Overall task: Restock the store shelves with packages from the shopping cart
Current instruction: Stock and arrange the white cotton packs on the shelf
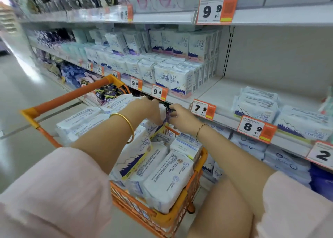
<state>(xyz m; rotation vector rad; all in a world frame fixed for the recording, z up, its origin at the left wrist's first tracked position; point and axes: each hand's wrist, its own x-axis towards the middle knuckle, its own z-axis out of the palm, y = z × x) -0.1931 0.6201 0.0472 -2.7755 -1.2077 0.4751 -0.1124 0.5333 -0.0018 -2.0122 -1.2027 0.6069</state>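
Pickup at far end of cart, both hands on one pack

Shopping cart (pixel 72 95) stands close alongside the shelf (pixel 221 93), so the transfer is short. It is loaded with white PURE COTTON packs (pixel 167 180), mostly lying flat or leaning. The near ones are back-label side up.

Left hand (pixel 146 108): over the cart's far end, fingers curled round the white end of a single pack (pixel 162 111).

Right hand (pixel 182 117): just beside it at the same end of the cart, fingers bent, pinching that pack's purple edge.

Neither hand is spread; both have hold of the same item. The pack sits just above the cart's far rim, not on the shelf yet. Can't tell its orientation, the hands cover most of it.

The two-handed grip is probably because the wrap is soft and slippery, and it lets the pack be squared up before placing. That's my read, not something seen.

Beyond the cart's far right corner is the 7.9 price tag (pixel 202 110), with bare shelf board behind it. Standing rows (pixel 176 81) of the same brand fill the shelf past the cart's far end. A flat stack (pixel 255 104) lies further right of the cart. The bare gap looks like the likely target.

Progress: early, cart nearly full.

Risk: neighbouring packs in the cart are piled loose and could slide when this one comes out.
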